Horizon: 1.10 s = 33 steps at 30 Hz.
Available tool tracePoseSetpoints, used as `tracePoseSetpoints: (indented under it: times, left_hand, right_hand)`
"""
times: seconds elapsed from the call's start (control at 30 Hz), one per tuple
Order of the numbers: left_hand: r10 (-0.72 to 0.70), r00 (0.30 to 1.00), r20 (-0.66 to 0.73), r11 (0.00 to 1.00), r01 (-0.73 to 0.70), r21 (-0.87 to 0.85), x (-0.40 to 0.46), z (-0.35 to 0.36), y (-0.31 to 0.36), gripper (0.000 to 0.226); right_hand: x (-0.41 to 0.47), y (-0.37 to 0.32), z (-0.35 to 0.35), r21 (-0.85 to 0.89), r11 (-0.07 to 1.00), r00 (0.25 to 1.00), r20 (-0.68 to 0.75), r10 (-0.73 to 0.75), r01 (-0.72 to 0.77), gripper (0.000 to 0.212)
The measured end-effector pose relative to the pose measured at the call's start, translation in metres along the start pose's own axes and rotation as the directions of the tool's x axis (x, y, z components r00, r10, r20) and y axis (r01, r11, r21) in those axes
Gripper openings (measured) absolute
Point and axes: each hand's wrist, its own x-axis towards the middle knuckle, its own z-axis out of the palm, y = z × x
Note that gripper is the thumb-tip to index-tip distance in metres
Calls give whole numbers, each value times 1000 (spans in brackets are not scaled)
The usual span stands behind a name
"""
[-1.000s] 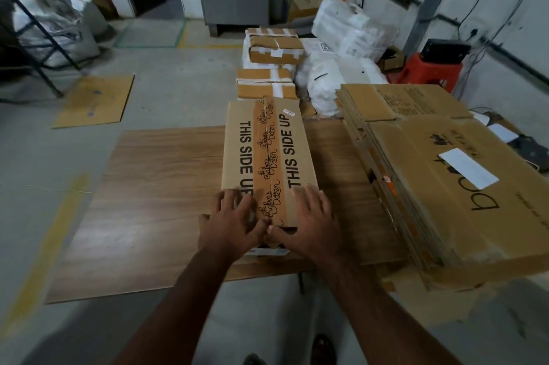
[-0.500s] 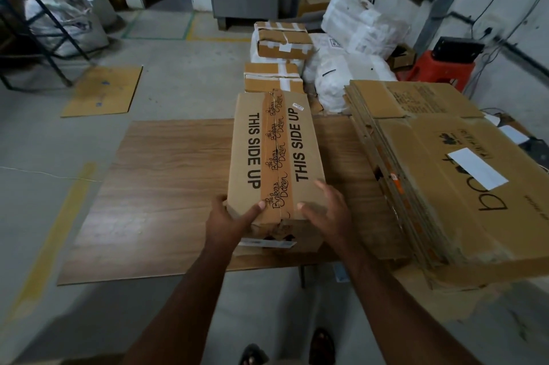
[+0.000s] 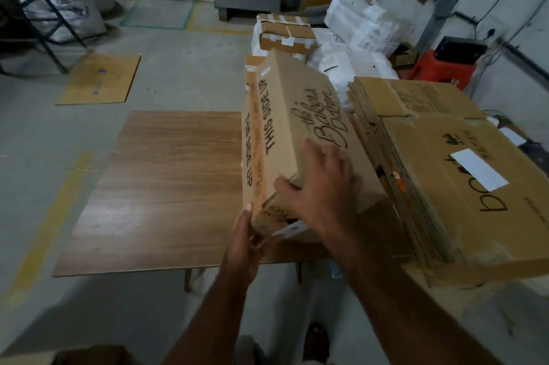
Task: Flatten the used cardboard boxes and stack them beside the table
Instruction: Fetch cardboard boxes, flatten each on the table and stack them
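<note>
The long taped box [image 3: 297,138] sits right of centre in the frame, over the right part of the wooden table [image 3: 166,186]. A second ago it lay flat with its taped "THIS SIDE UP" face upward and both hands pressed on its near end; now it is rolled onto an edge, that face turned toward the left of the frame and the script-logo side facing up. This reads as turning the box to reach the sealed near end, so flattening itself looks not yet begun.

The right hand [image 3: 323,186] lies over the near upper corner, fingers spread across the logo side and thumb hooked over the edge onto the end panel, gripping the box. The left hand [image 3: 246,242] is at the near lower corner, just below the box, fingers curled beneath it; whether it truly grips or only props cannot be told. A white label juts out between the hands.

Just right of the box, a stack of flattened cartons [image 3: 445,174] fills the right of the frame. Taped parcels [image 3: 285,34] and white sacks [image 3: 365,22] sit at upper centre, a loose cardboard sheet [image 3: 101,79] on the floor at upper left
</note>
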Motion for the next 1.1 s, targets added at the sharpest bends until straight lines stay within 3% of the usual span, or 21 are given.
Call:
tracePoseSetpoints:
  times: [0.1,0.2,0.27,0.37,0.43,0.5,0.53,0.6,0.67,0.73,0.77,0.8,0.83,0.9,1.03,1.1]
  left_hand:
    - [-19,998,-64,1000,18,-12,3,-5,-22,47]
    - [-19,994,-106,999,22,29,3,-21,-23,35]
    - [36,997,-75,987,-24,159,5,-34,-18,32]
    - [175,983,60,909,-184,373,9,-46,-8,42]
    - [173,975,136,864,-216,454,7,-44,-2,40]
    - [225,965,133,828,-261,497,7,-36,1,28]
    - [259,958,126,806,-286,518,6,-30,3,34]
    - [264,959,107,790,-279,546,8,-25,5,66]
    - [224,972,72,818,-228,527,10,-23,9,77]
    - [221,973,61,808,-218,547,15,-23,13,87]
    - [228,971,67,798,-226,559,18,-23,13,88]
    - [243,967,73,782,-240,576,21,-22,14,86]
    - [250,965,72,766,-243,595,23,-22,13,83]
    - [246,966,75,761,-241,602,26,-21,9,80]
    - [223,964,143,765,-264,588,27,-16,9,77]
    - [183,969,166,763,-246,597,32,-18,13,76]
  right_hand:
    - [-14,-41,24,-265,959,994,47,-95,105,81]
    - [-22,-47,61,-289,952,981,188,-46,100,86]
    - [-30,-48,81,-325,936,960,277,-42,134,91]
    - [-32,-47,97,-357,920,950,308,-48,163,92]
    - [-29,-50,94,-347,926,946,324,-31,149,90]
    - [-28,-53,86,-353,924,935,356,-11,145,90]
    - [-27,-54,81,-337,929,927,374,-14,150,89]
    - [-24,-43,67,-159,977,938,337,-84,144,84]
    - [-23,-18,49,220,973,988,121,-98,70,75]
    - [-24,26,44,504,860,976,-135,174,-83,68]
    - [-25,48,44,598,766,930,-89,358,-237,71]
    - [-26,65,46,656,640,876,71,477,-401,78]
    - [-28,77,52,635,559,831,271,485,-533,84]
    - [-35,95,67,536,583,789,482,381,-610,88]
    - [-38,105,80,600,482,766,559,318,-638,69]
    - [-35,103,79,635,456,779,554,294,-623,70]
